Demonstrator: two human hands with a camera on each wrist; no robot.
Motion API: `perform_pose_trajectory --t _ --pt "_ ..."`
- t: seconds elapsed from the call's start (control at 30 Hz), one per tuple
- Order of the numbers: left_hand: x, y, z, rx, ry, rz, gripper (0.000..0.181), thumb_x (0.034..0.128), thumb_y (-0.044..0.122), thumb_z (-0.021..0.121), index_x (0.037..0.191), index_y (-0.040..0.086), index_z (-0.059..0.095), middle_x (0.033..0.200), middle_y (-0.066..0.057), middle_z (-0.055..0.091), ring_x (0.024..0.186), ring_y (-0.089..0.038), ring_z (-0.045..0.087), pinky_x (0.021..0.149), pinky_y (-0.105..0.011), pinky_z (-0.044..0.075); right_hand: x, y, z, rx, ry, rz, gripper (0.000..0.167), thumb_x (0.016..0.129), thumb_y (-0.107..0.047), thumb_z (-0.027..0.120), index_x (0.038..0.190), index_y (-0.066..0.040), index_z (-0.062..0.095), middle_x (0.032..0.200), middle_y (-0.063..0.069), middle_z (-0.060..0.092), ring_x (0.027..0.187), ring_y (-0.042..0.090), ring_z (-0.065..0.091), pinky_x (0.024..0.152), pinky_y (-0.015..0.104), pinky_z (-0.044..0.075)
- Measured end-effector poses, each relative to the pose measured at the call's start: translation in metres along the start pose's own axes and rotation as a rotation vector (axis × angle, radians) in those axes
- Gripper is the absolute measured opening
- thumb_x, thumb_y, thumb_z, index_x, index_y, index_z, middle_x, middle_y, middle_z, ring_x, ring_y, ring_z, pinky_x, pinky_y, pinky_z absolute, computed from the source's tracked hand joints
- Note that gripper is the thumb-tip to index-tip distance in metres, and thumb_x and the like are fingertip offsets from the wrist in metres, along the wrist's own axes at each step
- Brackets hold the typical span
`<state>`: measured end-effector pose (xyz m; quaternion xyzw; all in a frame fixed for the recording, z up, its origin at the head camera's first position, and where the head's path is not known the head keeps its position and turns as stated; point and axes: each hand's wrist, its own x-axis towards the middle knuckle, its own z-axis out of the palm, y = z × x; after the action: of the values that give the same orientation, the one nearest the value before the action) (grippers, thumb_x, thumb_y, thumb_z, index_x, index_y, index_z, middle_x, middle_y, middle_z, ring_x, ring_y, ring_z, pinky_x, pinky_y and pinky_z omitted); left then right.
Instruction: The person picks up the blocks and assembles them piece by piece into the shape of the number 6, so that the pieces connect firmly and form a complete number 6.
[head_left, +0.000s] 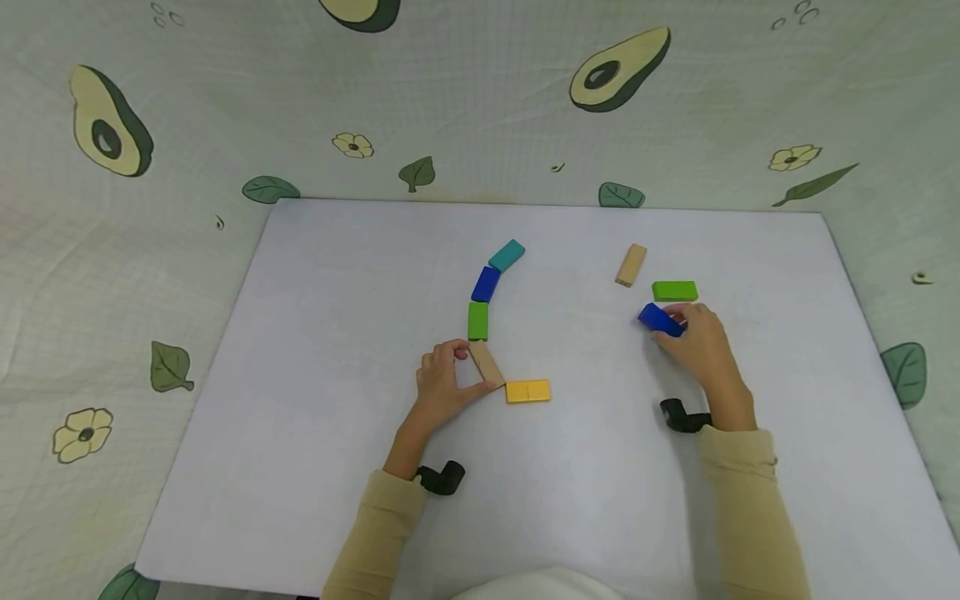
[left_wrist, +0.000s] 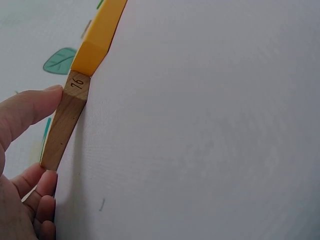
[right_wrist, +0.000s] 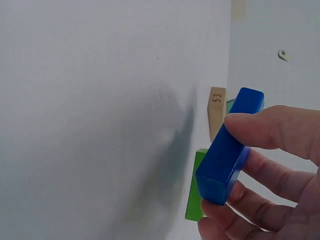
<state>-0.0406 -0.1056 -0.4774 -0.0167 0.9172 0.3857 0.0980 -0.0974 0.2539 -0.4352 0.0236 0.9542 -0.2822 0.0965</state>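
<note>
My left hand [head_left: 442, 385] holds a plain wooden block [head_left: 487, 364] between thumb and fingertips at its two ends; the left wrist view shows the block [left_wrist: 64, 122] marked 76, its end touching a yellow block [left_wrist: 95, 47]. In the head view that yellow block [head_left: 528, 391] lies to its right, and a green block [head_left: 477, 321] adjoins its upper end. My right hand [head_left: 701, 346] pinches a blue block [head_left: 660, 319] just below a green block [head_left: 675, 291]. In the right wrist view the blue block [right_wrist: 230, 145] is between thumb and fingers, above the table.
Beyond the left green block, a blue block [head_left: 486, 284] and a teal block [head_left: 507, 255] continue the curved row. Another wooden block [head_left: 631, 265] lies at the right, upper left of the green one. The white table [head_left: 300, 333] meets a patterned cloth [head_left: 480, 100] at the back.
</note>
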Motion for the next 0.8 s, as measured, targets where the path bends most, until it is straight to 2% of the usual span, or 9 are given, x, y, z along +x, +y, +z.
perform_pose_trajectory --t 0.3,0.53,0.8 --pt "-0.001 0.001 -0.001 0.012 -0.002 0.0 0.07 0.0727 0.04 0.076 0.125 0.012 0.038 0.109 -0.007 0.047 0.105 -0.026 0.038 0.084 -0.041 0.028 -0.009 -0.005 0.004 0.043 -0.007 0.011 0.049 0.088 -0.018 0.06 0.127 0.008 0.044 0.114 0.028 0.046 0.102 0.04 0.044 0.087 0.054 0.041" --pt "0.0 0.0 -0.001 0.007 -0.006 -0.004 0.07 0.0725 0.039 0.076 0.125 0.013 0.038 0.109 -0.006 0.047 0.105 -0.025 0.038 0.084 -0.041 0.028 -0.017 -0.01 0.008 0.083 -0.034 0.067 0.054 0.09 -0.027 0.059 0.128 0.007 0.042 0.114 0.026 0.047 0.101 0.037 0.044 0.085 0.05 0.042" --pt "0.0 0.0 0.0 0.006 -0.005 -0.001 0.072 0.0717 0.04 0.077 0.126 0.013 0.038 0.109 -0.006 0.047 0.104 -0.025 0.038 0.085 -0.042 0.029 -0.022 -0.009 0.016 0.11 -0.019 0.067 0.057 0.091 -0.033 0.057 0.127 0.008 0.043 0.114 0.026 0.05 0.099 0.035 0.046 0.08 0.045 0.042"
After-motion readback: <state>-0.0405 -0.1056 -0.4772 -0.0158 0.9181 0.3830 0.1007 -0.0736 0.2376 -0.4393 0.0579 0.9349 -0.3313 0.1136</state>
